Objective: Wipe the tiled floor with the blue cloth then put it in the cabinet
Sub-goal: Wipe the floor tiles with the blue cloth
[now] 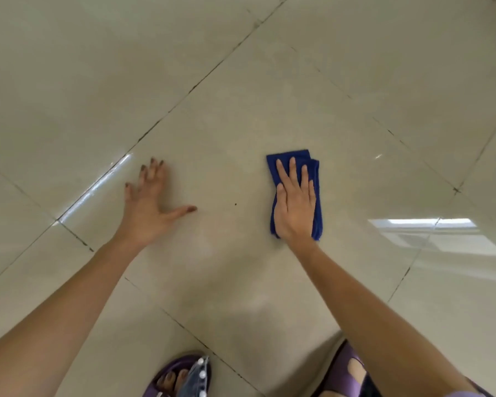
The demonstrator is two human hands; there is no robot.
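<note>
both arms reach forward, almost straight. the left arm [69, 305] comes up from the bottom left corner and the right arm [384, 310] from the bottom right. the left hand [148, 207] is palm down, fingers spread wide, thumb out to the side. the right hand [295, 207] lies flat, palm down, fingers straight and close together.

One wide-angle camera is riding on the person's head, facing forward and steeply down onto the tiled floor [241, 81], which is filling the whole frame. The left arm [69, 296] and right arm [384, 305] are reaching in from the lower corners toward the middle. A purple sandal [178, 361] is showing at the bottom edge, so the floor is lying near.
</note>
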